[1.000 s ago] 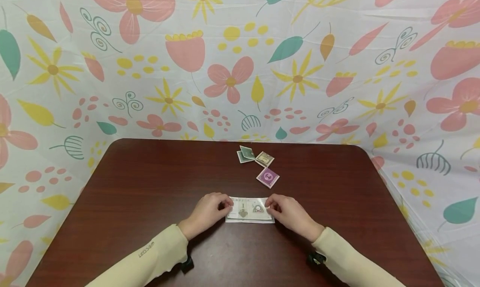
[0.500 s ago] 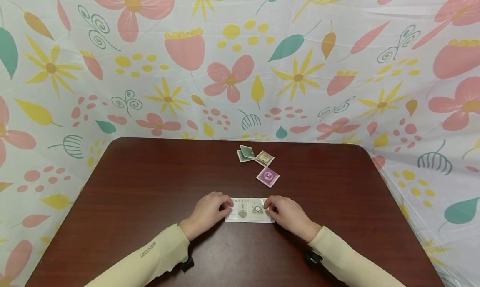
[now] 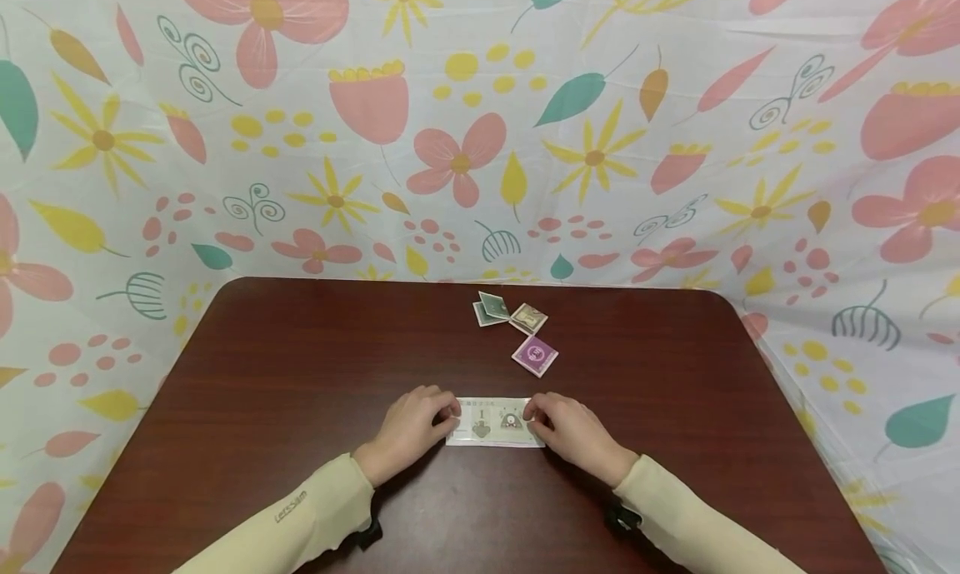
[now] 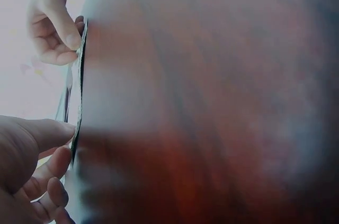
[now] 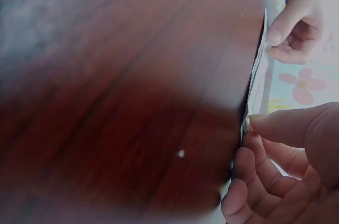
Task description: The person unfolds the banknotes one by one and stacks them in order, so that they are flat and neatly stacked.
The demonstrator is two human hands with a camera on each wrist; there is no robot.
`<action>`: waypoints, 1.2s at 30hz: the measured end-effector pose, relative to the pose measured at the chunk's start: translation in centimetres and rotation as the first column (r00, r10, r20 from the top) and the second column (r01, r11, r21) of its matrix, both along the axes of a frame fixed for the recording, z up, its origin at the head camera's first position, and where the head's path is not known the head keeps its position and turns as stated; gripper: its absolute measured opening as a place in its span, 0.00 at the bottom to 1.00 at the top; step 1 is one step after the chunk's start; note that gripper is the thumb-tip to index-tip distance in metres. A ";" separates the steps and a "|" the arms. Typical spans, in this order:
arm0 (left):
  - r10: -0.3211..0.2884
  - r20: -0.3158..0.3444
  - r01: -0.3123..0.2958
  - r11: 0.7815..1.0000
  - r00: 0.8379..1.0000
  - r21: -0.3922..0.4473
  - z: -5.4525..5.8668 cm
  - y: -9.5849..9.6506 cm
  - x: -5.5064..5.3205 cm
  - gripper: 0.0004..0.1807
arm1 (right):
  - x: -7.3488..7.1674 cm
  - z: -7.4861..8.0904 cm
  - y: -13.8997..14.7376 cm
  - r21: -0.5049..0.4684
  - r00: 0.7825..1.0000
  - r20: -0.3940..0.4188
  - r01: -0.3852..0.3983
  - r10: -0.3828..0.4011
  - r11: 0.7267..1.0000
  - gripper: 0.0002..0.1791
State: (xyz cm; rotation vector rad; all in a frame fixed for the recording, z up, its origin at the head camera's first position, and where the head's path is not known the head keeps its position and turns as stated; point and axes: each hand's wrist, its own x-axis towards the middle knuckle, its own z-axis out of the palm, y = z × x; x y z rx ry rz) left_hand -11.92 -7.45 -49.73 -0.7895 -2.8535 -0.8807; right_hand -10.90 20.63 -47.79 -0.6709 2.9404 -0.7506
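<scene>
A pale, grey-green printed paper banknote, marked with a 1 and a small cartoon figure, lies flat near the middle of the table. It is layered: thin stacked edges show in the right wrist view. My left hand pinches its left end between thumb and fingers. At the opposite end my right hand pinches it the same way. Seen edge-on from the left wrist, the banknote stays low over the tabletop. Fingertips hide both short ends.
Beyond the hands lie small folded notes: a purple one, a brown one and a green one standing partly unfolded. The dark red-brown table ends at a floral cloth behind.
The banknote's upper layer has settled down over the lower one, so the lower strip along the near edge shows less. Both hands keep their pinch and have barely moved.
</scene>
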 end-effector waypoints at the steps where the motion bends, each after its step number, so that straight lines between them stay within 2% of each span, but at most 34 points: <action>1: 0.004 0.001 -0.004 1.000 1.000 0.002 0.0 -0.1 0.1 0.04 | 0.0 0.0 -0.1 -0.004 1.000 0.002 -0.003 0.003 1.000 0.06; 15: 0.009 -0.030 -0.008 1.000 1.000 0.029 -0.2 -0.4 0.4 0.06 | -0.6 0.1 0.0 0.002 1.000 -0.016 -0.020 0.020 1.000 0.06; 19: 0.003 -0.023 -0.002 1.000 1.000 0.023 -0.1 -0.4 0.5 0.06 | -1.5 0.5 0.7 0.015 0.999 -0.037 -0.022 0.022 1.000 0.04; 25: -0.001 -0.013 0.001 1.000 1.000 0.017 0.0 -0.4 0.4 0.06 | -4.7 0.8 2.2 -0.037 0.997 -0.029 0.065 -0.066 0.997 0.02; 30: -0.007 -0.015 0.007 1.000 1.000 0.013 0.1 -0.5 0.5 0.06 | -7.4 0.5 3.4 -0.033 0.981 0.028 0.194 -0.193 0.980 0.09; 33: -0.013 -0.016 0.013 1.000 1.000 0.017 0.1 -0.5 0.6 0.07 | -8.2 0.1 3.5 0.007 0.967 0.045 0.251 -0.251 0.968 0.16; 36: -0.013 -0.032 0.014 1.000 0.999 0.021 0.0 -0.5 0.6 0.07 | -8.4 -0.2 3.1 0.053 0.960 0.038 0.275 -0.277 0.960 0.23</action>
